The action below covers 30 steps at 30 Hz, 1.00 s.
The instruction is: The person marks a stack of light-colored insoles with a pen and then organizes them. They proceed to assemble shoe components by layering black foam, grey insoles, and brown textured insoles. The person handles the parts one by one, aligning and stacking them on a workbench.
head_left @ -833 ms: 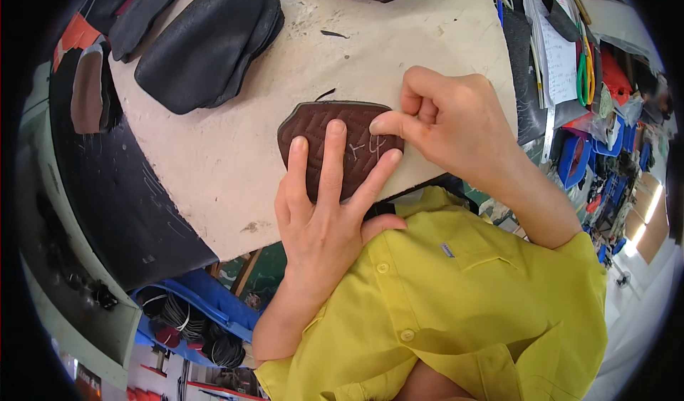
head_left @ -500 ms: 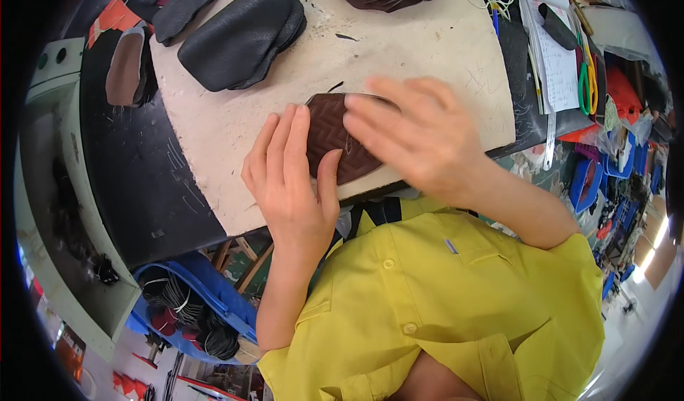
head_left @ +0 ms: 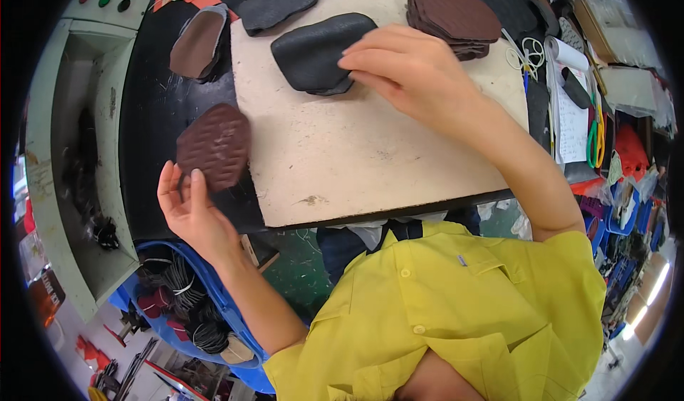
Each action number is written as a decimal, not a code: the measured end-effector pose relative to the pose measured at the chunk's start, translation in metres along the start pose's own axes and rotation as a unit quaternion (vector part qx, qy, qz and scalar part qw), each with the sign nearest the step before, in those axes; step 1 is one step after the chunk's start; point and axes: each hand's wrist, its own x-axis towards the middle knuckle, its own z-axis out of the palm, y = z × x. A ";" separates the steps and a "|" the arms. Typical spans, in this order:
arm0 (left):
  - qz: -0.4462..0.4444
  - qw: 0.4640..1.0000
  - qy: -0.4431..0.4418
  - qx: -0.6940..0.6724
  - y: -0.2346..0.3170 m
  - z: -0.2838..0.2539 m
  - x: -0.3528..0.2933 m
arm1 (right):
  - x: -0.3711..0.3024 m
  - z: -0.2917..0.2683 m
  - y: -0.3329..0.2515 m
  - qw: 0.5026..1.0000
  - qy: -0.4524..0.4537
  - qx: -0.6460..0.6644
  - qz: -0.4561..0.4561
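A dark brown oval piece with a zigzag pattern (head_left: 215,148), slightly blurred, is over the black table left of the pale board. My left hand (head_left: 199,219) is at its lower edge, fingers apart, the thumb tip overlapping it. Whether the thumb still touches the piece, I cannot tell. On the far part of the board lies a small stack of black leather pieces (head_left: 313,52). The fingers of my right hand (head_left: 417,69) are pinched at its right edge, covering that corner.
The pale board (head_left: 370,158) lies on the black table (head_left: 153,137). A brown stack (head_left: 452,16) stands far right, near a notepad (head_left: 572,130) and scissors (head_left: 596,137). More cut pieces (head_left: 199,41) lie far left. A blue bin (head_left: 235,315) with cord bundles stands below the table.
Both hands were on the brown piece over the board. My left hand has moved left along with that piece; my right hand has gone up to the black stack. The view has shifted.
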 end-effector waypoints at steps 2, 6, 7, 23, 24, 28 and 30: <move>0.003 0.994 0.003 0.109 -0.030 -0.044 0.024 | 0.013 0.011 0.007 0.999 -0.044 -0.001 -0.014; 0.225 0.869 0.049 0.439 -0.016 -0.021 0.017 | 0.020 0.020 0.021 0.995 -0.097 -0.027 -0.012; 0.275 0.864 0.036 0.420 -0.008 -0.006 0.012 | 0.021 0.021 0.022 0.995 -0.097 -0.026 -0.014; 0.293 0.790 -0.428 0.327 0.022 0.126 -0.002 | -0.071 -0.016 -0.048 0.974 0.142 -0.170 -0.051; 0.284 0.813 -0.392 0.324 0.022 0.119 -0.005 | -0.095 -0.018 -0.064 0.991 0.018 -0.131 0.008; 0.359 0.790 -0.341 0.361 0.031 0.117 -0.067 | -0.135 -0.002 -0.080 0.991 0.034 -0.107 0.071; 0.301 0.763 -0.485 0.303 0.031 0.130 -0.111 | -0.141 0.005 -0.080 0.990 0.083 -0.077 0.089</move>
